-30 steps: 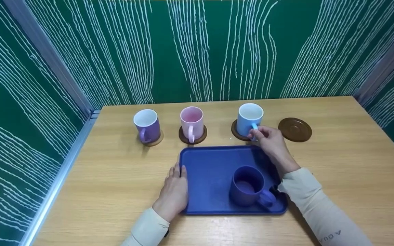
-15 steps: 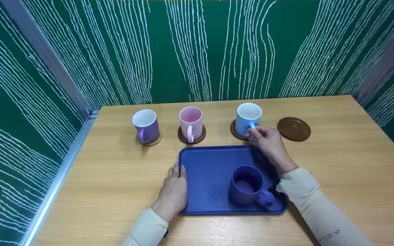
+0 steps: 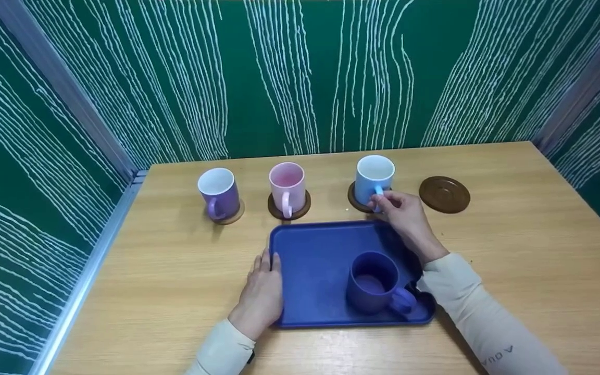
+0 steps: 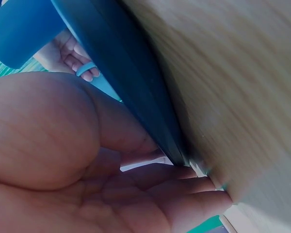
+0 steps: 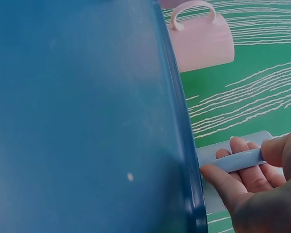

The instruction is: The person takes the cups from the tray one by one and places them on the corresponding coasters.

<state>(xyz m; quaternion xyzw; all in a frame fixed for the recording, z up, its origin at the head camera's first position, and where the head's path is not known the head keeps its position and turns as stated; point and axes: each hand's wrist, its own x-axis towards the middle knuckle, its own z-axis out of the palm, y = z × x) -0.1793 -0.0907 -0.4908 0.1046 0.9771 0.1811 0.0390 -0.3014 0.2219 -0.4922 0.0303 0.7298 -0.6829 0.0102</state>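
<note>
A light blue mug (image 3: pixel 373 181) stands upright on a dark brown coaster (image 3: pixel 353 198) at the back of the table. My right hand (image 3: pixel 408 219) pinches its handle (image 5: pixel 240 160) between thumb and fingers, close by the tray's rim in the right wrist view. The dark blue tray (image 3: pixel 313 276) lies before me, and a dark blue mug (image 3: pixel 370 294) stands on its right half, handle to the right. My left hand (image 3: pixel 259 297) rests against the tray's left edge. In the left wrist view its fingers (image 4: pixel 184 194) are nearly straight, touching the table beside the rim.
Left of the light blue mug stand a pink mug (image 3: pixel 287 187) on a dark coaster and a purple mug (image 3: pixel 222 195) on a lighter coaster (image 3: pixel 238 212). Another dark brown coaster (image 3: pixel 444 194) lies to the right. Green panels (image 3: pixel 326 78) with white lines enclose the table.
The head view has shifted slightly, so everything sits a little further left. Both hands, the tray and the mugs keep their places relative to each other.
</note>
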